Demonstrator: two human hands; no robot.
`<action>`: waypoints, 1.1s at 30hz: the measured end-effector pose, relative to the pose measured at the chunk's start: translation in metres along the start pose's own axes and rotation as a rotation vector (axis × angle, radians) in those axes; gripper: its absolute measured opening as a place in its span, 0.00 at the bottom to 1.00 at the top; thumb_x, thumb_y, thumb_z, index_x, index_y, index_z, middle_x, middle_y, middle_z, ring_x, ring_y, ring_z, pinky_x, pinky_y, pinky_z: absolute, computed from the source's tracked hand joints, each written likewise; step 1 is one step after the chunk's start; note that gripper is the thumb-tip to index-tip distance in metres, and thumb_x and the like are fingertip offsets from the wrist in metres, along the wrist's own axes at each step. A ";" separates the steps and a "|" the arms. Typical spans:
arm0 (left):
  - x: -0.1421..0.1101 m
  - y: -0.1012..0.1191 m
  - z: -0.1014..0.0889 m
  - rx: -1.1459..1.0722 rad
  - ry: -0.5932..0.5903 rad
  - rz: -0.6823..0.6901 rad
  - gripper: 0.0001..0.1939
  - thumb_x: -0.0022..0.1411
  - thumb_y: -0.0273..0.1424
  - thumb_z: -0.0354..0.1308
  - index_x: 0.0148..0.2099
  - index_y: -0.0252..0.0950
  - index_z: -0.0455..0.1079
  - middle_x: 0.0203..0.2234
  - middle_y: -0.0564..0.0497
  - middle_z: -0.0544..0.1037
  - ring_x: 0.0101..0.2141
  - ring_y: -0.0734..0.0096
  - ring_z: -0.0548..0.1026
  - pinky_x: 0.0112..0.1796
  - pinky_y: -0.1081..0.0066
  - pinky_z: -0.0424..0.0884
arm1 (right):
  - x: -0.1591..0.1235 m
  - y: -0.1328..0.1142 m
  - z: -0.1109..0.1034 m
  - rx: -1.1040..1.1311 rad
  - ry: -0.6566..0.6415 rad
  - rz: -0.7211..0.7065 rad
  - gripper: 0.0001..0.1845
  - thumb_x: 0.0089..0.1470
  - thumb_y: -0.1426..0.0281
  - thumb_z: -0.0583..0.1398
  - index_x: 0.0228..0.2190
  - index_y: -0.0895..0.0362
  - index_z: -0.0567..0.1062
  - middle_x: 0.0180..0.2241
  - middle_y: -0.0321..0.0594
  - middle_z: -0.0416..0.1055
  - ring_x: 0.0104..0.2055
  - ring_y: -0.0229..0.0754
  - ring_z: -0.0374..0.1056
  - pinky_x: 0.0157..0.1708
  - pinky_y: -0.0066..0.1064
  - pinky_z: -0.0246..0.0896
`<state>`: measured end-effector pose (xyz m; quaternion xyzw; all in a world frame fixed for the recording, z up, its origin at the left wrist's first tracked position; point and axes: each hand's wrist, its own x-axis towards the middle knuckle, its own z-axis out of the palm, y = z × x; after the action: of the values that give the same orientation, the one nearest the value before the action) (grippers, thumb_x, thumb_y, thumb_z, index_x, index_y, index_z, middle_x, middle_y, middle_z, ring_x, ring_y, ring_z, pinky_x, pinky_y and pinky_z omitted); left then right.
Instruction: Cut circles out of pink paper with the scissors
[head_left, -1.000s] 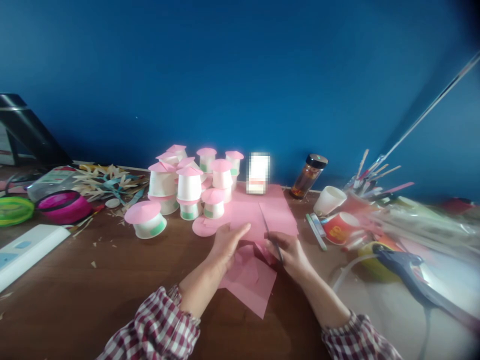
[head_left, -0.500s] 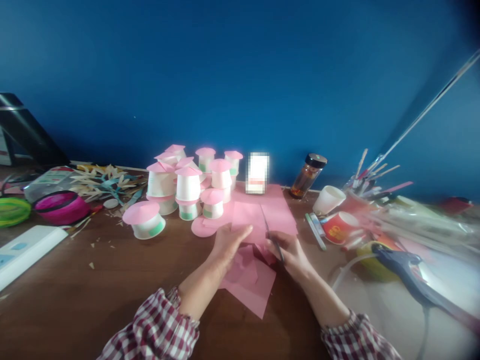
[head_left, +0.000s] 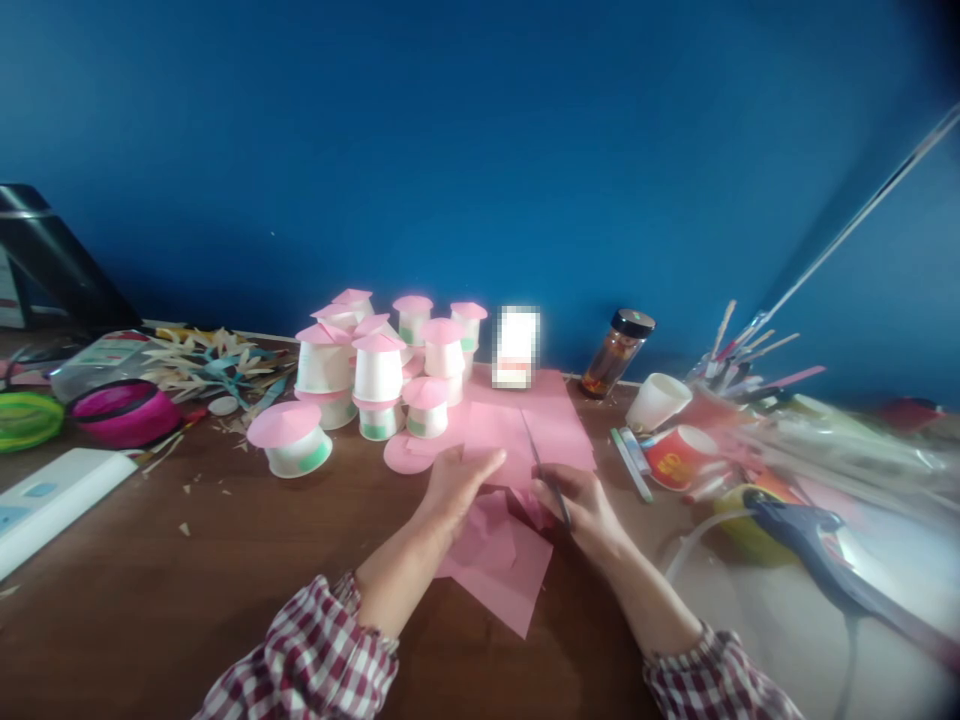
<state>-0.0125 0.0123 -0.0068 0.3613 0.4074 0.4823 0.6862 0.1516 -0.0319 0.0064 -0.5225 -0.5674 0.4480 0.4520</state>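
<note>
One left hand (head_left: 452,492) pinches a flat pink paper sheet (head_left: 495,428), prob steadying it; right hand (head_left: 586,505) grips slim dark scissors (head_left: 555,491) beside it.

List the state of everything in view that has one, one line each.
Left hand: thumb at pink sheet, grip unclear
Right hand: closed on dark slim tool
Jar: capped
Front white cup: standing, pink top on
Lower pink paper: lying on table
Pale strips: heaped loosely

Dim light, heavy blur toward right edge.
</note>
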 end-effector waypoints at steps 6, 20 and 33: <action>0.001 0.002 0.000 0.010 0.016 -0.008 0.14 0.46 0.36 0.67 0.28 0.33 0.67 0.21 0.50 0.72 0.24 0.65 0.74 0.27 0.66 0.73 | 0.000 -0.002 0.000 -0.022 0.014 0.001 0.17 0.49 0.58 0.62 0.31 0.62 0.74 0.14 0.31 0.63 0.16 0.33 0.56 0.17 0.26 0.54; 0.002 0.000 -0.001 -0.018 0.001 -0.005 0.15 0.45 0.37 0.67 0.29 0.32 0.67 0.22 0.49 0.72 0.25 0.63 0.74 0.28 0.62 0.73 | -0.001 -0.004 0.002 -0.032 0.032 0.001 0.17 0.48 0.58 0.63 0.30 0.61 0.74 0.13 0.30 0.63 0.16 0.33 0.56 0.17 0.26 0.54; -0.011 -0.008 0.017 -0.390 -0.015 -0.081 0.16 0.42 0.32 0.70 0.29 0.32 0.66 0.19 0.52 0.71 0.21 0.73 0.72 0.28 0.71 0.71 | 0.000 -0.002 0.011 0.071 0.107 -0.020 0.17 0.48 0.58 0.63 0.22 0.59 0.71 0.12 0.30 0.60 0.15 0.33 0.54 0.15 0.25 0.49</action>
<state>0.0038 -0.0021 -0.0049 0.2085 0.3154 0.5211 0.7652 0.1407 -0.0325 0.0066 -0.5238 -0.5314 0.4347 0.5043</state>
